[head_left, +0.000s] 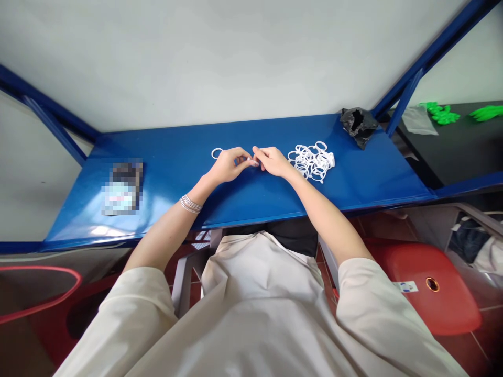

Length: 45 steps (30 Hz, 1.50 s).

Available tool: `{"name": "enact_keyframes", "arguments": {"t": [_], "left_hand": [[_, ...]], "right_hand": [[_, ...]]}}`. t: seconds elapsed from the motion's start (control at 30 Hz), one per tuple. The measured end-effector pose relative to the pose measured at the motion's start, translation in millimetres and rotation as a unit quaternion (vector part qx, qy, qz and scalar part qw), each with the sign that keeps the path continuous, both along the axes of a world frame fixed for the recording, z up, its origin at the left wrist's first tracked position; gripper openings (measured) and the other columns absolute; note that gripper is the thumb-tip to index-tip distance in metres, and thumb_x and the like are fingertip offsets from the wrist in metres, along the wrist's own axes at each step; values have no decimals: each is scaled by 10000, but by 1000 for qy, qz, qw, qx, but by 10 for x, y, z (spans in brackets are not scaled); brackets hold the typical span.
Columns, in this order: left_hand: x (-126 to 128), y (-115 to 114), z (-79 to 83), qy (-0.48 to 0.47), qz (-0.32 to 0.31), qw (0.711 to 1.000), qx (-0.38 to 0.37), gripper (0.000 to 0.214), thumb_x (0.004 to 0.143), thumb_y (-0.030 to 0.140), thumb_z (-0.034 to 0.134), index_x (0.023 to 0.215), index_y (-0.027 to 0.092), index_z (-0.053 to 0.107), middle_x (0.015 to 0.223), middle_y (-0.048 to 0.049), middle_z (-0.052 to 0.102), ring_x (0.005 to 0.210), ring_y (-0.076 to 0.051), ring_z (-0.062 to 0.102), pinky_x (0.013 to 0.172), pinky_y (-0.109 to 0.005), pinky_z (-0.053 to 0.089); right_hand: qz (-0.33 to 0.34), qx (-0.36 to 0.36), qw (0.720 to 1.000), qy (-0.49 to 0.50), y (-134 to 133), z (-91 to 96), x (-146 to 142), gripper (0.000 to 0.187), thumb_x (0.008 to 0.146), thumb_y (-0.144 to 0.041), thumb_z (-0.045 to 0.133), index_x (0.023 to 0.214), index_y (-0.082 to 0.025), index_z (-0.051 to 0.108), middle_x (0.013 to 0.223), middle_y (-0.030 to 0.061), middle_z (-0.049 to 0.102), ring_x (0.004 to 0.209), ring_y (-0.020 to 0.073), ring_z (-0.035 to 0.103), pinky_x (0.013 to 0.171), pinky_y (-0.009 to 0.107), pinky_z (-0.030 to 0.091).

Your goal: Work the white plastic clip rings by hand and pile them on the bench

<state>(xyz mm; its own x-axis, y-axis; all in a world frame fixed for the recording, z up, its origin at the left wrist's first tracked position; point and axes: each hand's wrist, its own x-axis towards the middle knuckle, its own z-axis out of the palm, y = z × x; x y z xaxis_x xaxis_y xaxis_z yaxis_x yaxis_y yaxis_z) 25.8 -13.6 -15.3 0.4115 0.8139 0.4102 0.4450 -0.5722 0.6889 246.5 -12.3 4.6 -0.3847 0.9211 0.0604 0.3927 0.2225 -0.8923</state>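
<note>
Over the middle of the blue table, my left hand (231,164) and my right hand (272,161) meet fingertip to fingertip. Both are closed in a pinch. Whatever is between the fingers is too small or hidden to make out. A single white ring (216,153) lies on the table just behind my left hand. To the right of my right hand is a loose heap of white rings (312,162), several with a small knob on the band.
A crumpled black plastic bag (358,127) sits at the table's back right corner. At the left lies a blurred-out flat object (122,187). Blue frame bars (404,102) rise at both ends. Beyond the right one are green items (442,113) on a dark surface. A red stool (428,288) stands below right.
</note>
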Motion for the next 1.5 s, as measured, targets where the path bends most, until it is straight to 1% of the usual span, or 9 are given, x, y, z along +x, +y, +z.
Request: {"name": "enact_keyframes", "arguments": {"t": [0.1,0.2,0.33,0.5,0.6,0.83,1.13,1.3,1.5], "left_hand": [[14,6,-27,2,-9,1000,-25,477,965,668,759,902,196,778,695,-27,683,593,-146,522,616,-313,417],[28,-8,-22,-10,-18,999,-47,502,981,678,736,843,196,732,653,-17,640,569,-138,474,582,-312,376],[58,-53,21,-64,-60,990,-113,567,978,750,729,863,195,716,710,-37,673,588,-142,518,580,-316,395],[107,-96,42,-125,-84,976,-159,645,917,835,765,825,199,714,709,-52,687,603,-160,584,567,-332,445],[130,-110,43,-142,-89,973,-161,669,908,857,757,804,196,731,735,-72,732,644,-182,644,597,-352,505],[147,-132,73,-145,-90,973,-156,693,888,879,757,816,190,777,703,-69,717,603,-176,621,560,-354,487],[163,-149,80,-171,-104,967,-160,692,898,817,798,692,165,689,603,-26,603,520,-105,451,500,-297,302],[173,-161,121,-185,-116,961,-171,700,887,784,832,638,161,632,558,9,498,504,-70,313,495,-301,196],[172,-161,142,-190,-125,959,-168,712,873,774,854,606,174,579,550,26,444,513,-65,273,502,-307,176]], "right_hand": [[-4,-8,1000,-9,-13,-6,-41,822,1041,-899,488,635,-197,621,563,7,565,578,137,520,610,296,356],[8,-18,999,28,-38,-28,-104,799,1020,-889,555,595,-213,519,562,-13,513,563,117,473,577,284,341],[58,-97,984,136,-87,-43,-198,766,991,-871,641,606,-234,460,548,-49,428,487,92,399,484,257,345],[75,-165,959,216,-146,27,-258,746,968,-831,726,603,-226,486,485,-93,314,442,61,261,396,223,238],[73,-168,955,233,-168,60,-266,764,955,-827,746,573,-220,484,455,-95,302,421,53,250,379,219,222],[66,-157,953,249,-184,30,-281,781,928,-831,774,541,-223,475,445,-94,290,400,54,274,371,222,243],[86,-141,946,279,-139,-85,-288,780,929,-827,779,543,-188,553,434,-104,281,386,39,263,373,211,235],[88,-147,941,293,-140,-103,-304,780,961,-784,780,529,-216,462,438,-114,253,381,34,240,366,209,232],[93,-156,935,305,-161,-86,-313,794,954,-761,803,517,-217,425,449,-115,253,400,27,223,373,202,219]]}}
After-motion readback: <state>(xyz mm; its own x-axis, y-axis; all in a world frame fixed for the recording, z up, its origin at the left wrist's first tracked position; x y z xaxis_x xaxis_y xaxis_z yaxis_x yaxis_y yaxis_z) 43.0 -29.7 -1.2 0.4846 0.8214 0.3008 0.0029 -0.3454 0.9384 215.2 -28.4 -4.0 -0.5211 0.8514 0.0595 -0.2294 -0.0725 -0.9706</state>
